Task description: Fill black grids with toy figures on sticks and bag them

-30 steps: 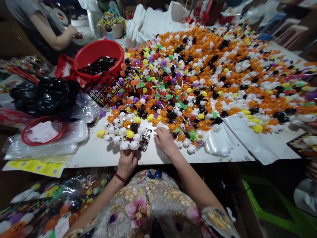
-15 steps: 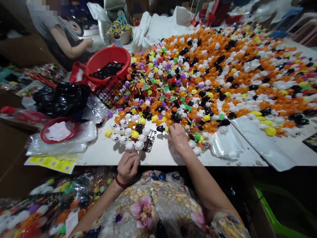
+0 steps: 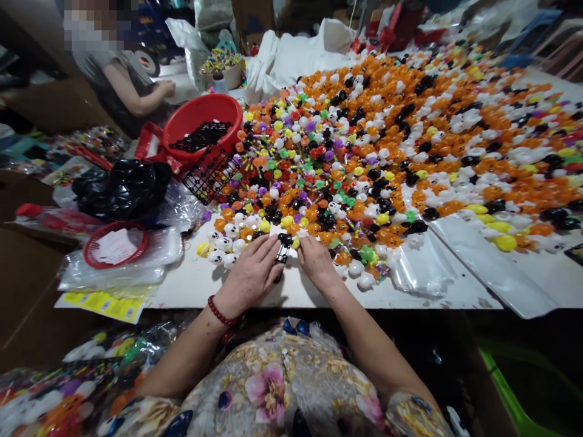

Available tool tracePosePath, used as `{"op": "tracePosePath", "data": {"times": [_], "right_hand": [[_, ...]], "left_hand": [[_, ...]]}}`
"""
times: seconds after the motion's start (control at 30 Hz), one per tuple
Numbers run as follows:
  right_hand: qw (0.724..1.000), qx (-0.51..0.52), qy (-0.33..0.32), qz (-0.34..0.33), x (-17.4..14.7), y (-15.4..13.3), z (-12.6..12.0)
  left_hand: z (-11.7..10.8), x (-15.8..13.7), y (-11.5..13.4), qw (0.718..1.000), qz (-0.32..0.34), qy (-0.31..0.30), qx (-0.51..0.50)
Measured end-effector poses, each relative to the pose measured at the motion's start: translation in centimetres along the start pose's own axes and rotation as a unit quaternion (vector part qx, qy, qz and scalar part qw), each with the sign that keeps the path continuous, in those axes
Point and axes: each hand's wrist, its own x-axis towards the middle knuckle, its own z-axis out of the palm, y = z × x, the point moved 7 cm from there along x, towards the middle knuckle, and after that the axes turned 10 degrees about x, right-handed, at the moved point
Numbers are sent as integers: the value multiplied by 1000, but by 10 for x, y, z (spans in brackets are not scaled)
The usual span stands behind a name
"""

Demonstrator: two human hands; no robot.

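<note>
Between my hands, a small black toy figure (image 3: 285, 239) with a yellow end sits over the right side of a black plastic grid (image 3: 283, 255). The thumb and fingers of my right hand (image 3: 317, 262) close on its yellow end. My left hand (image 3: 249, 267) lies palm down across the grid, fingers stretched out and tips by the black figure. White ghost-faced toy heads (image 3: 222, 243) fill the grid's left part, with some yellow and orange ones. My left hand hides several of them.
A mound of orange, white and black plastic toys (image 3: 364, 139) covers the table behind. At left stand a red tub (image 3: 237, 115) with black grids and a small red basket (image 3: 86, 255). Clear plastic bags (image 3: 419, 267) lie right. Another person (image 3: 127, 85) stands back left.
My left hand has risen from the table's front edge onto the toy-filled grid. My right hand has moved slightly left, bringing the black figure over the grid. The view has shifted slightly.
</note>
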Motion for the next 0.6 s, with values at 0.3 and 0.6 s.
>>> {"op": "tracePosePath", "data": {"times": [0.3,0.6], "right_hand": [[999,-13,-33,38,1,3,8],[994,64,-40,80,4,6,11]], "left_hand": [[19,0,-7,1000,-6,-27,6],[17,1,-8,999,-8,-30,15]]}}
